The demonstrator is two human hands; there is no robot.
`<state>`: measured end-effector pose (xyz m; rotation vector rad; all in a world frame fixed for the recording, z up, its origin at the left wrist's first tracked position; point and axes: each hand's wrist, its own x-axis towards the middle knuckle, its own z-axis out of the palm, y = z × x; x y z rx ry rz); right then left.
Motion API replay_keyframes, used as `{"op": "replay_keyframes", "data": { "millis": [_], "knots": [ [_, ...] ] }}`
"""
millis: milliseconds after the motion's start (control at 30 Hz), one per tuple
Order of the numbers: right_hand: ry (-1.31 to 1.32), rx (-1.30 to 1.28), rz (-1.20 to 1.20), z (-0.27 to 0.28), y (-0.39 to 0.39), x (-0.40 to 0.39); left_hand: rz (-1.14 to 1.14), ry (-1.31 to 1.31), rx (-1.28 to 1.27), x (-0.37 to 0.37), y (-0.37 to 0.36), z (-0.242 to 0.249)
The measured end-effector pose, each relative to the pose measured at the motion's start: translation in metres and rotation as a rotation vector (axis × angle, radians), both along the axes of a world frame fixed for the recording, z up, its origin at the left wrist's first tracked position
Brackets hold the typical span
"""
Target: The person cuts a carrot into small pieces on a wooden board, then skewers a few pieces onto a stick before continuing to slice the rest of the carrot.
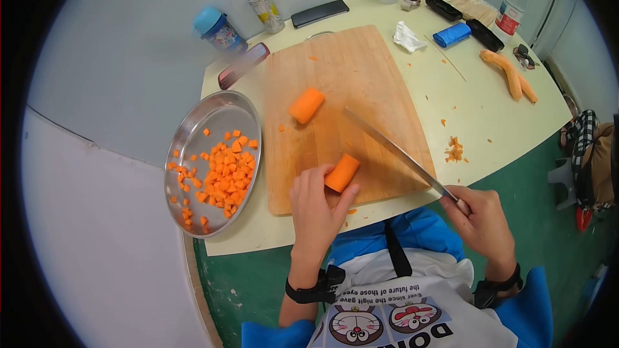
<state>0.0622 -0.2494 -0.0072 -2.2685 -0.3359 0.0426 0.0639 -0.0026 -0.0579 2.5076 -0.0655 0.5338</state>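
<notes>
My right hand (476, 218) is closed round the handle of a kitchen knife (400, 153), whose blade slants up and left over the wooden cutting board (348, 58). At the board's near edge, my left hand (317, 205) has its thumb and fingers about a short, thick piece of carrot (342, 173). Farther back on the board lies a second carrot piece (306, 105). To the left, a round metal plate (254, 106) holds many small carrot cubes (227, 171). Tiny carrot bits are scattered on the board.
Behind the board stand a blue-capped bottle (222, 29), a can (266, 11) and a dark phone-like slab (320, 13). At right are a crumpled tissue (409, 37), a blue roll (452, 35), whole peeled carrots (508, 74), carrot scraps (455, 150) and a red-capped bottle (511, 9).
</notes>
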Motion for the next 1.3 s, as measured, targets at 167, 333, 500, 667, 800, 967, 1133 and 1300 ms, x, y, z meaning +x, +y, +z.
{"op": "replay_keyframes", "data": {
  "millis": [167,333,500,667,800,967,1133,1300],
  "knots": [
    [0.170,-0.045,0.202,0.025,0.003,0.013,0.034,-0.068,-0.006,-0.002,0.000,-0.012],
    [0.237,-0.171,0.336,0.043,0.011,0.025,0.116,-0.108,-0.004,-0.001,-0.006,-0.021],
    [0.292,-0.201,0.363,0.043,0.025,0.029,0.176,-0.158,0.045,-0.001,-0.007,-0.024],
    [0.257,-0.235,0.379,0.041,0.034,0.027,0.170,-0.156,0.054,-0.001,-0.008,-0.023],
    [0.172,-0.282,0.398,0.039,0.037,0.028,0.173,-0.137,0.041,-0.001,-0.008,-0.022],
    [0.141,-0.328,0.415,0.042,0.038,0.028,0.170,-0.140,0.041,-0.001,-0.008,-0.023],
    [0.162,-0.366,0.432,0.043,0.038,0.028,0.164,-0.139,0.045,-0.001,-0.009,-0.023],
    [0.185,-0.401,0.492,0.042,0.035,0.028,0.157,-0.108,0.068,-0.002,-0.007,-0.027]
  ]
}}
